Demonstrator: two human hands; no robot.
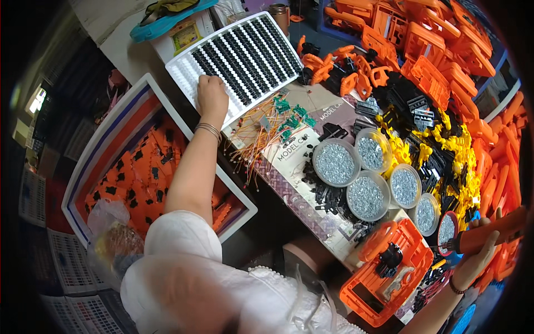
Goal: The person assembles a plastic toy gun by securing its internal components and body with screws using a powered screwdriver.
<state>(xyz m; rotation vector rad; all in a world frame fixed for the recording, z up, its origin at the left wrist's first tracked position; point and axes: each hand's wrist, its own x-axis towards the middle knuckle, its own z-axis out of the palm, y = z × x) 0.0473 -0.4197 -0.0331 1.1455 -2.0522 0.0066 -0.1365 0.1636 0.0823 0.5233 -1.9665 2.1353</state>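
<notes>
My left hand (pixel 212 100) reaches over the lower left part of a white ribbed tray (pixel 186 71) that holds rows of small black parts (pixel 250 58). Its fingers are bent down and pressed together; whatever they pinch is hidden beneath them. At the far right, my right hand (pixel 477 263) grips an orange electric screwdriver (pixel 492 231), its thin bit pointing left. Below and left of that tool, an orange plastic toy car shell (pixel 361 286) lies open side up near the table edge, with a black part (pixel 391 256) inside.
Round tubs of silvery screws (pixel 336 161) stand mid-table beside yellow plastic pieces (pixel 467 167) and black parts. Orange moulded parts (pixel 428 78) pile up at the back right. Thin wires with green connectors (pixel 286 119) lie below the tray. A large bin (pixel 71 209) of orange pieces sits left.
</notes>
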